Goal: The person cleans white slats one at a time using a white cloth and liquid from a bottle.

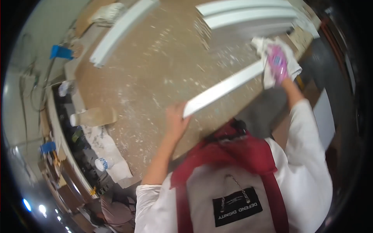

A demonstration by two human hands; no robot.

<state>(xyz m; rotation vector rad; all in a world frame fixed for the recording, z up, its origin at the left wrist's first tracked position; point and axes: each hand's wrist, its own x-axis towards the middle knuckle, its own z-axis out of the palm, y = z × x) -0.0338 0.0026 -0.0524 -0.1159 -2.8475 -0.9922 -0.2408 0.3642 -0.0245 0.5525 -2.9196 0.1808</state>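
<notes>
5 o'clock: black patch [237, 206] on the grey garment front [202, 184], two words in white caps, upside down from here but totally legible | 2 o'clock: pink thing [277, 62], blue mark, way too blurry | 8 o'clock: white tub [101, 164], blue print, too tiny to read

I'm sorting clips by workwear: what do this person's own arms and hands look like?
Both arms have loose white sleeves that leave the forearms partly bare. The left hand shows no glove. The right hand seems to wear a pink glove with a bluish mark on its back, too blurred to make out. No cables show on either arm.
</notes>
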